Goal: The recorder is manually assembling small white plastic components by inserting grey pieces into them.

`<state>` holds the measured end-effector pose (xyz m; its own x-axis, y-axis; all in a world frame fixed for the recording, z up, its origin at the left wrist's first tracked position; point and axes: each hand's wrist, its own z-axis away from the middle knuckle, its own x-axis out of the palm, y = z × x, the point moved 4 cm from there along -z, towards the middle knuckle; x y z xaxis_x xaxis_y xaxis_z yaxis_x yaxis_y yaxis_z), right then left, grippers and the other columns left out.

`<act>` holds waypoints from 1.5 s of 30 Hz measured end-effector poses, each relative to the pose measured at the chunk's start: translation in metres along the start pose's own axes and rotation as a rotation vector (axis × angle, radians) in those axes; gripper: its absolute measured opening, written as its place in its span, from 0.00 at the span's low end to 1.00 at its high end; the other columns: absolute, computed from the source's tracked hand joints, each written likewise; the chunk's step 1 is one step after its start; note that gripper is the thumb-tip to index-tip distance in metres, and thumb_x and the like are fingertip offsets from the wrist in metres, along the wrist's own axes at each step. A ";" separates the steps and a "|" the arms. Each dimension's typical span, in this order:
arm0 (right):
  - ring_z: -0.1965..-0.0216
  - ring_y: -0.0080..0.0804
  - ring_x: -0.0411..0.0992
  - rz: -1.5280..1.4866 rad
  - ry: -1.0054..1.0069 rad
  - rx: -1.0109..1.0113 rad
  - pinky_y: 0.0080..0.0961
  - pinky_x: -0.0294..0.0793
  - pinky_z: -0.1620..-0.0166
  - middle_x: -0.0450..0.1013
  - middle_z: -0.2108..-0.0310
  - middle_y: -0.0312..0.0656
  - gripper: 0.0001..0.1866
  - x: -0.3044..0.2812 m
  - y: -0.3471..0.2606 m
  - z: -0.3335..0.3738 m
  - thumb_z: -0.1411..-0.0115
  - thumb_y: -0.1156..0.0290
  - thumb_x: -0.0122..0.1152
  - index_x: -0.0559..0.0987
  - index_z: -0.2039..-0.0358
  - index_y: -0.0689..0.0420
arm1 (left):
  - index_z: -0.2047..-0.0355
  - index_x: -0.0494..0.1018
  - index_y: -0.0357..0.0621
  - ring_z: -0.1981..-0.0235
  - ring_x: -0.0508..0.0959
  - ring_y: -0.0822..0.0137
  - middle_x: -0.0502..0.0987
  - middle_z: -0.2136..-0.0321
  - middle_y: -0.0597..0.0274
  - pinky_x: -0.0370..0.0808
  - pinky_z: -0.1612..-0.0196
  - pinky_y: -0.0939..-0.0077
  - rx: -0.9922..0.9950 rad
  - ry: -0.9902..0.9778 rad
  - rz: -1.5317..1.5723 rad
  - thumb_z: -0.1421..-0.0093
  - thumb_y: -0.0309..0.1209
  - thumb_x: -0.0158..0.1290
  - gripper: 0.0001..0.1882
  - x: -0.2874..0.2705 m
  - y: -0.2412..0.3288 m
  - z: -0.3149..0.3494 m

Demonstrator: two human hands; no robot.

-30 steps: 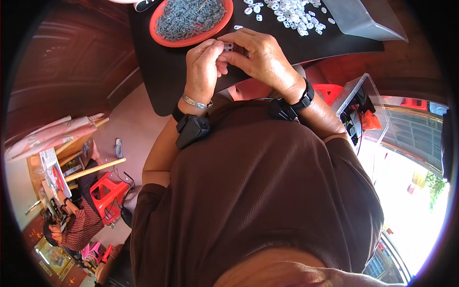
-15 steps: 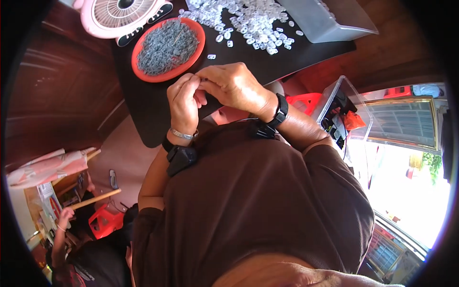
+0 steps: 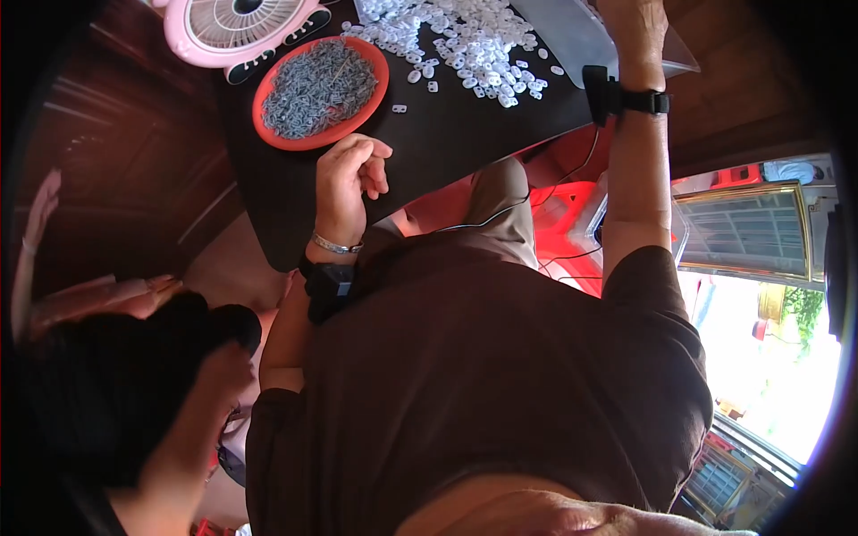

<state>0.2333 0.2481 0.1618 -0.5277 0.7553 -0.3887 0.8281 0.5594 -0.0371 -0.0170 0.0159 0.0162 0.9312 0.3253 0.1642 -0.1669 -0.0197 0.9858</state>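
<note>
My left hand point(image 3: 347, 183) is held at the table's near edge, just below the orange-red plate point(image 3: 259, 114). Its fingers are curled in and pressed together; whatever they may hold is hidden. On the plate lies a heap of small grey pieces point(image 3: 322, 85). My right hand point(image 3: 635, 31) reaches out over the translucent plastic bin point(image 3: 563, 45) at the far right of the table, and its fingers are cut off by the picture's upper edge. Many small white pieces with holes point(image 3: 487, 58) are spread between plate and bin.
A pink fan point(image 3: 183, 45) stands at the far left of the black table point(image 3: 429, 134). A co-worker point(image 3: 107, 393) is close at the lower left, arms blurred. A red stool point(image 3: 567, 228) and a dark cable point(image 3: 585, 156) are beside my right arm.
My right hand has left my left hand and swung far right to the bin. My left hand stays curled near the plate. The co-worker has come closer at lower left.
</note>
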 end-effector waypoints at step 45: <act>0.68 0.41 0.75 -0.753 -0.908 -0.258 0.34 0.74 0.65 0.76 0.72 0.42 0.10 0.082 -0.212 0.103 0.47 0.61 0.59 0.80 0.69 0.53 | 0.75 0.66 0.43 0.84 0.68 0.74 0.67 0.84 0.66 0.61 0.80 0.84 -0.063 -0.017 0.128 0.40 0.33 0.40 0.10 -0.021 -0.012 0.005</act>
<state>0.0337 0.1565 0.0426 -0.4507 -0.2467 -0.8579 0.2531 0.8863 -0.3878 -0.0326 0.0048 0.0015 0.9065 0.3075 0.2893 -0.3040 0.0002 0.9527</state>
